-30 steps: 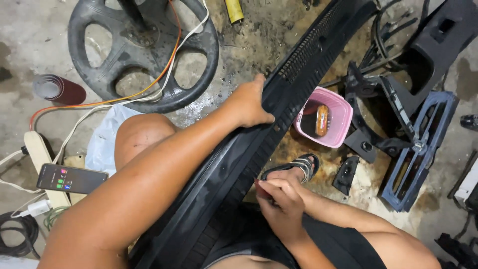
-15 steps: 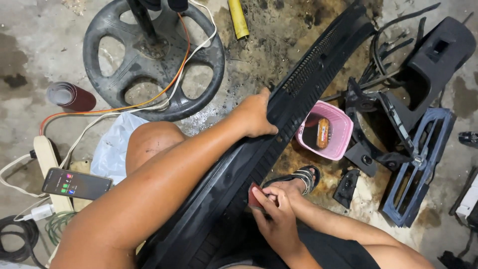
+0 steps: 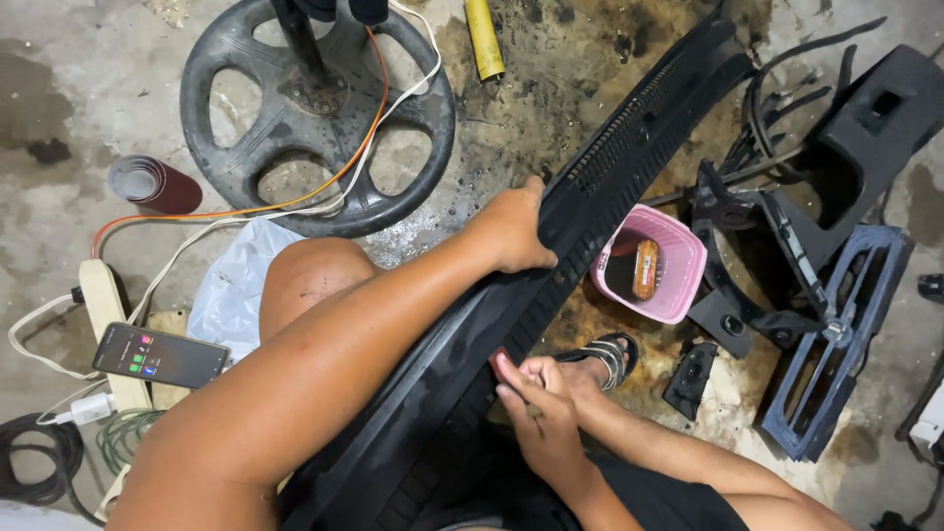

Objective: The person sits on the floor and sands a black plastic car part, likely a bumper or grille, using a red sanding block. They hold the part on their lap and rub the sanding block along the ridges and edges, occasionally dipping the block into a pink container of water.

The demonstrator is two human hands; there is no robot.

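A long black plastic trim panel (image 3: 629,147) with a slotted grille runs diagonally from my lap to the upper right. My left hand (image 3: 513,228) grips its left edge about halfway along. My right hand (image 3: 536,408) presses its fingertips against the panel's lower right edge, close to my lap; a small reddish bit shows at the fingertips, too small to identify. My bare knee (image 3: 310,275) sits left of the panel, and my sandalled foot (image 3: 600,356) is just right of the right hand.
A pink basket (image 3: 678,285) holding a brown item sits right of the panel. Black and blue plastic car parts (image 3: 826,334) lie further right. A steering wheel (image 3: 315,118), yellow tube (image 3: 484,39), maroon roll (image 3: 152,184), phone (image 3: 160,356), power strip and cables lie left.
The view has drifted, so everything sits lower in frame. My right hand has slid slightly along the panel's lower edge. My left hand keeps its grip on the panel.
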